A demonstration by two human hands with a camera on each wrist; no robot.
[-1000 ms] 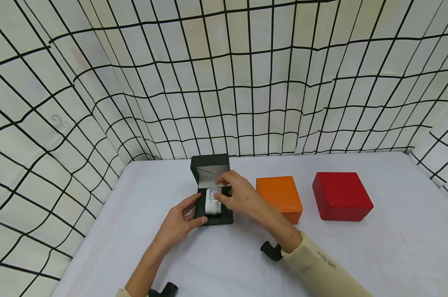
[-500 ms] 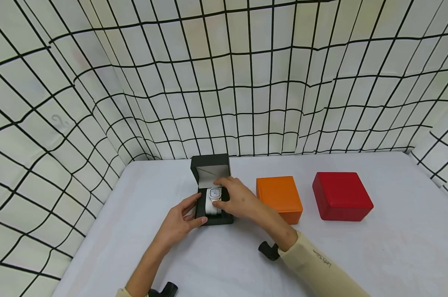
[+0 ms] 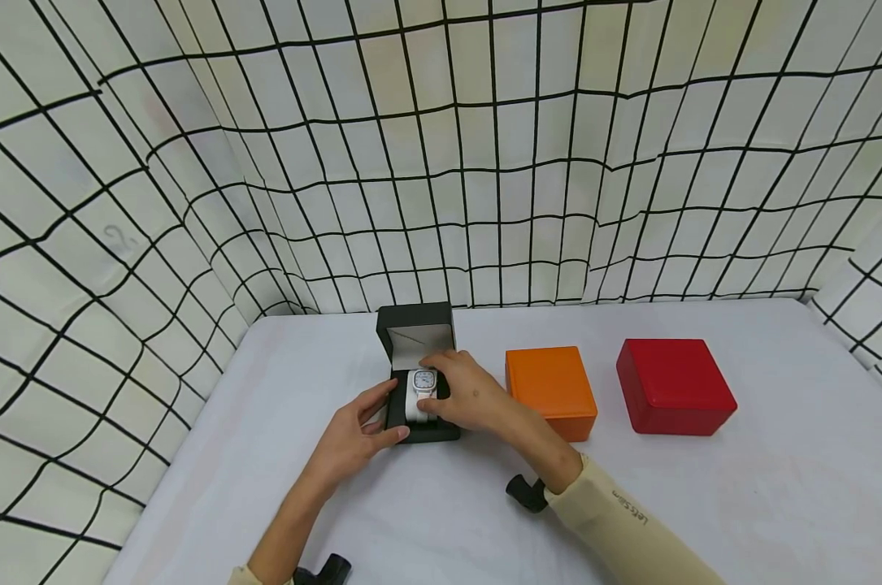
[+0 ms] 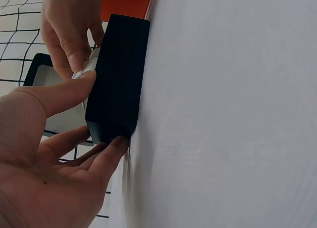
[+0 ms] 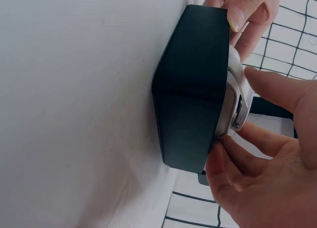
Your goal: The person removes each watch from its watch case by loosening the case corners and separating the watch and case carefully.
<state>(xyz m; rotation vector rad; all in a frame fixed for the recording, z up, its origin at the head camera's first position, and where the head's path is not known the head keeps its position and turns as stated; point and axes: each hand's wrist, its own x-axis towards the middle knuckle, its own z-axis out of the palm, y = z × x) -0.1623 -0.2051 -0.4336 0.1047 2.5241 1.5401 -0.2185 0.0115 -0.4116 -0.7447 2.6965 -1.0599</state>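
Note:
A dark green watch box (image 3: 414, 315) stands on the white cloth with its lid raised. Inside, a white-strapped watch (image 3: 424, 379) sits round a white cushion, its square dial facing up. My left hand (image 3: 349, 445) holds the box at its front left corner; in the left wrist view the thumb lies on the rim and the fingers on the side. My right hand (image 3: 473, 394) pinches the watch, thumb at the near end and fingers at the far end. In the right wrist view the watch (image 5: 241, 97) shows its metal case edge beside the right hand (image 5: 277, 163).
Right of the green box stands an orange box (image 3: 546, 378), partly behind the right forearm. Farther right sits a closed red box (image 3: 671, 378). A black wire grid (image 3: 484, 171) over white sheeting rises behind the table and at both sides.
My right hand has shifted slightly toward me; its thumb has come off the dial down to the lower strap, leaving the watch face in sight. The left hand and box stay put.

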